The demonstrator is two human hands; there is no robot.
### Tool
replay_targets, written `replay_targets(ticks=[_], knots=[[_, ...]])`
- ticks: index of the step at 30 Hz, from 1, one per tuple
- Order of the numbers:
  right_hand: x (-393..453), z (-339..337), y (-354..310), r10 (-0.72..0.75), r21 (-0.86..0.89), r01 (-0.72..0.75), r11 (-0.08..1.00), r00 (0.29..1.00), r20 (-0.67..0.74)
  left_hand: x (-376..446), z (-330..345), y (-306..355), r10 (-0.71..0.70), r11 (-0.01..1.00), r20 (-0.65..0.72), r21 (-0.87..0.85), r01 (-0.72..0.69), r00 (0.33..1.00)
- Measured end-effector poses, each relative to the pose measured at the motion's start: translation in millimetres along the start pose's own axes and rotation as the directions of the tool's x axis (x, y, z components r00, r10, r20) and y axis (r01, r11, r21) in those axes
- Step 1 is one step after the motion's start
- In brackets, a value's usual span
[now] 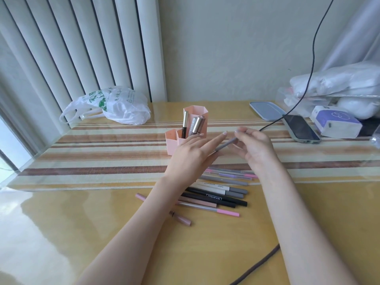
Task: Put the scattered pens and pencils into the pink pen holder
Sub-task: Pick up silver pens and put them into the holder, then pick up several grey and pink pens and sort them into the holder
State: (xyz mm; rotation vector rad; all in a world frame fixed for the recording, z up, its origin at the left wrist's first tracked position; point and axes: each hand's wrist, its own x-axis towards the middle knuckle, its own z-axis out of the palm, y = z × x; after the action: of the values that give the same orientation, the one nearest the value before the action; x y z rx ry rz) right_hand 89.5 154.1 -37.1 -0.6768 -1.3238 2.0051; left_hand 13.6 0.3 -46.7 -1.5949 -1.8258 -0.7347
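The pink pen holder [173,140] stands mid-table with a few gold-capped and glittery sticks upright in it. My right hand [254,146] pinches the upper end of a grey pen [225,145] held slanted in the air just right of the holder. My left hand [193,156] is spread flat beside it, and the pen's lower end runs under its fingers; whether they touch is unclear. Several pens and pencils [218,194] in pink, purple, grey, white and black lie scattered on the table below my hands. One pink pencil [164,209] lies partly under my left forearm.
A white plastic bag [115,105] lies at the back left. At the right are a phone [300,127] with a black cable [312,58], a blue-grey lid [266,110], a tissue box [335,121] and white bags. A cord [257,266] crosses the near table.
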Motion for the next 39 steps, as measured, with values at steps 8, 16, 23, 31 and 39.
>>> replay_targets(ticks=[8, 16, 23, 31, 39], knots=[[3.6, -30.2, -10.7, -0.089, -0.487, 0.069, 0.870, 0.996, -0.017, 2.8, -3.2, 12.9, -0.148, 0.987, 0.054, -0.050, 0.151, 0.988], [-8.1, -44.7, -32.1, 0.105, -0.928, 0.025, 0.371, 0.992, 0.068, -0.3, -10.6, -6.7, -0.228, 0.966, 0.164, 0.163, 0.202, 0.960], [-18.6, -23.7, -24.5, 0.439, -0.978, 0.203, 0.046, 0.875, 0.202, -6.9, 6.8, -6.3, -0.276, 0.956, 0.396, 0.020, 0.292, 0.876], [-27.2, -11.0, -25.4, 0.521, -0.944, 0.309, -0.119, 0.828, 0.206, -8.2, 10.6, -2.8, -0.261, 0.889, 0.529, -0.194, 0.414, 0.808], [-25.6, -14.5, -21.9, 0.486, -0.930, 0.365, -0.046, 0.822, 0.298, -7.3, 6.7, -6.7, -0.198, 0.864, 0.605, -0.263, 0.429, 0.771]])
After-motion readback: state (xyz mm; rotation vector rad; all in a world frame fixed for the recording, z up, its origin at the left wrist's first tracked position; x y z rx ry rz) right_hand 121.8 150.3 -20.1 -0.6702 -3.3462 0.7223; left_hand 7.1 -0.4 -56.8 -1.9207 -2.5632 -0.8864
